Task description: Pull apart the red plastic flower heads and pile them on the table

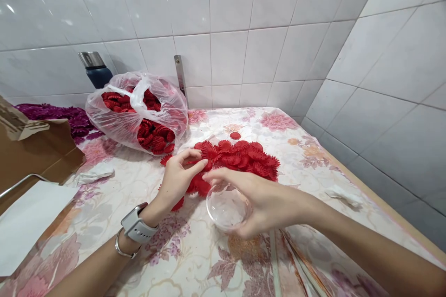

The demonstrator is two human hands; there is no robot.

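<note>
A pile of red fabric flowers with notched edges lies in the middle of the table, and one small red flower sits apart behind it. My left hand, with a watch on its wrist, is at the pile's left end. Its thumb and index finger are pinched together at the edge of a red flower. My right hand is wrapped around a clear plastic cup, tilted so its round opening or base faces me. The cup is just in front of the pile and partly covered by my fingers.
A tied clear plastic bag of red flowers stands at the back left, before a dark blue bottle. Purple flowers, a cardboard box and white paper are at left. Thin strips lie below my right arm. Tiled walls border the table.
</note>
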